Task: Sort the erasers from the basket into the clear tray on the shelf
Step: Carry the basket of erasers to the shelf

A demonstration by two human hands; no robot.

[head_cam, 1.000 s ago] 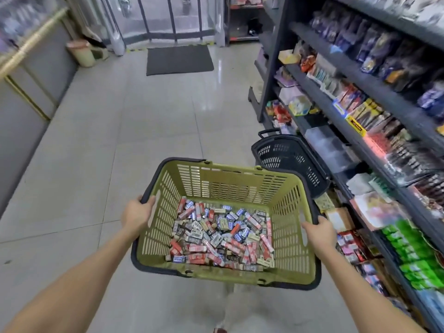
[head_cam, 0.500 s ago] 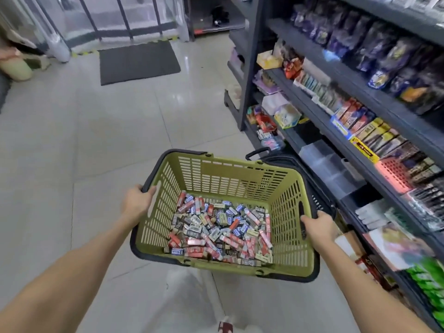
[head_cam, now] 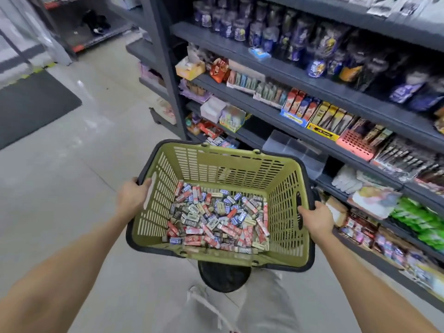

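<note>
You hold the olive-green shopping basket (head_cam: 228,168) up in front of you by its two short sides. Your left hand (head_cam: 132,200) grips the left rim, fingers curled over the black edge; your right hand (head_cam: 316,218) grips the right rim beside the handle slot, thumb on the inner wall, the other fingers wrapped round the outside where you cannot see them. The erasers (head_cam: 216,218), a loose heap of small wrapped blocks in red, blue and white, cover the basket floor. The clear tray (head_cam: 296,152) sits on the dark grey shelf unit (head_cam: 319,92), just beyond the basket's far right corner, one board below the pink perforated tray (head_cam: 355,145); a black basket (head_cam: 223,277) shows beneath the green one; a dark floor mat (head_cam: 31,104) lies well off to your left.
</note>
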